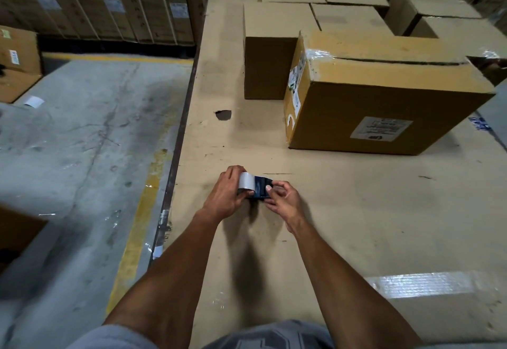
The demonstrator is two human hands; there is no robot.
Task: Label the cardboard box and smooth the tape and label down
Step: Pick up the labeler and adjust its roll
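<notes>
1. Cardboard box (384, 96), the large one nearest us, is sitting on the cardboard-covered table (343, 225) ahead and to the right, well apart from our hands.
2. We are seeing a white label (381, 128) already lying on the side of the box that faces us, and more stickers on its left end.
3. Clear tape is shining at the top corners of the box, but the seam along the top is looking gapped and uneven, so we are judging that taping and smoothing are still to be done.
4. Our left hand (229, 196) is gripping a tape roll (246, 184) low over the table, its fingers (233, 173) wrapping over and clamping on the pale roll.
5. Our right hand (284, 197) is working at the dark part just beside the roll, its fingers (270, 188) pinching together there; we are judging that we are freeing the tape's end.
6. We are not touching the box at all, so the pressing down is not yet begun.
7. We cannot tell whether the dark part is a dispenser or the roll's wrapper, nor read any label print.
8. More plain boxes (279, 19) are standing behind, and the frame is cutting off the far right of the table.
</notes>
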